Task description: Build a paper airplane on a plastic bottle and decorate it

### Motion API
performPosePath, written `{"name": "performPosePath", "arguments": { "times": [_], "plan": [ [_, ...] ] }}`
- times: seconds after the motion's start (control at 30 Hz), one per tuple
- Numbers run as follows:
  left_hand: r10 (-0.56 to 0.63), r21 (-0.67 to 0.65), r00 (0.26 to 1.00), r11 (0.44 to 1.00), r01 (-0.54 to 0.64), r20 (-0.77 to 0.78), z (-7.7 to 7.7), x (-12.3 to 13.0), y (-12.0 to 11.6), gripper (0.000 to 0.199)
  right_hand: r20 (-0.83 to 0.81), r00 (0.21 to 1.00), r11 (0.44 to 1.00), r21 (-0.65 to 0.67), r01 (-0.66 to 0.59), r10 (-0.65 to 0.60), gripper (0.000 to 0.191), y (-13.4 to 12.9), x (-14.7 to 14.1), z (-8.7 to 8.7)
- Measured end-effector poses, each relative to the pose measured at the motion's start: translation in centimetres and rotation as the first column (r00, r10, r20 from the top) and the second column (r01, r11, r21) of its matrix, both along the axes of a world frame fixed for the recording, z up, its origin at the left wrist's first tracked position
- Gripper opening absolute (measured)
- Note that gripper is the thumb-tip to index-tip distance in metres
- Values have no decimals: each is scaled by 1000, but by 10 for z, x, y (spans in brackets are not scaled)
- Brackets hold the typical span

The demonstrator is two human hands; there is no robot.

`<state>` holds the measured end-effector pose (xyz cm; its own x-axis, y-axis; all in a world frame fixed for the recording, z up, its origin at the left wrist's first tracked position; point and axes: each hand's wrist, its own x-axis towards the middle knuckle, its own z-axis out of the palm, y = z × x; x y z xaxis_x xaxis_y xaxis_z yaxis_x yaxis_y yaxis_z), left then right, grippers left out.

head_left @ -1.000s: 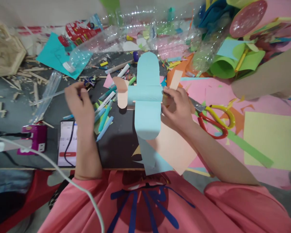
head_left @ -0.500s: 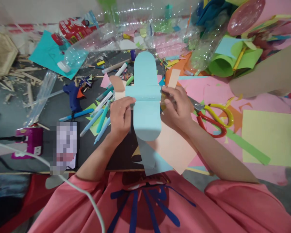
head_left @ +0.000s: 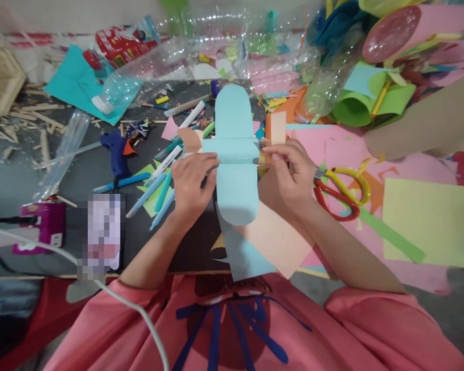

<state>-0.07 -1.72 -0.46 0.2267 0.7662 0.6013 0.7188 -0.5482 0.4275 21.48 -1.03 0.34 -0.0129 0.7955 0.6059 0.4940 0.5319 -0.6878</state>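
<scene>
Head camera view, looking down: a person's two bare hands hold a pale blue paper shape (head_left: 236,193) above a cluttered dark table (head_left: 199,245), midway along its near edge. The shape has two rounded flaps, one pointing toward the far edge, one toward the near edge, with a band across the middle. The left hand (head_left: 193,183) is closed on the band's left end; the right hand (head_left: 296,172) pinches its right end with thumb and forefinger. Whether any glue is wet there, I cannot tell.

Pulling the hands unevenly could crease the thin paper or skew the band. Squeezing too hard could crush it. Lowering the right wrist could knock the scissors (head_left: 342,193), whose red and yellow handles lie just beside it. Left of the left hand, a blue glue gun (head_left: 118,154) lies near some markers (head_left: 162,167); a careless reach could touch its tip, possibly hot.
</scene>
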Motion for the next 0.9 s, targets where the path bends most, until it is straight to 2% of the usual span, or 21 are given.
{"name": "performPosePath", "arguments": {
  "times": [0.07, 0.2, 0.3, 0.4, 0.5, 0.63, 0.7, 0.9],
  "plan": [
    [11, -9, 1000, 1000, -11, -7, 1, 1, -1, 16, -9, 1000, 999, -35, -12, 11, 22, 1, -2, 4],
    [20, -50, 1000, 999, -21, -16, 2, 0, -2, 19, -130, 989, 992, -96, -86, 73, 24, 5, -6, 15],
    [4, -69, 1000, 998, -4, 3, 2, 0, -2, 20, -181, 982, 985, -151, -84, 56, 25, 12, -9, 25],
    [-12, -67, 999, 998, 15, 41, 1, 0, -1, 20, -179, 983, 972, -219, -89, 50, 24, 20, -9, 34],
    [6, -79, 1000, 997, -4, 26, 0, 0, -1, 23, -158, 984, 934, -332, -132, 83, 14, 26, -5, 40],
    [21, -83, 1000, 996, -21, -9, 0, 0, -1, 22, -172, 974, 880, -425, -210, 149, 4, 30, 2, 41],
    [22, -71, 1000, 997, -22, -9, -1, 0, -1, 22, -167, 971, 867, -442, -229, 172, 10, 31, 4, 40],
    [30, -46, 999, 998, -31, -12, 0, 1, -1, 22, -17, 978, 892, -407, -198, 209, 9, 34, -4, 38]
  ]
}}
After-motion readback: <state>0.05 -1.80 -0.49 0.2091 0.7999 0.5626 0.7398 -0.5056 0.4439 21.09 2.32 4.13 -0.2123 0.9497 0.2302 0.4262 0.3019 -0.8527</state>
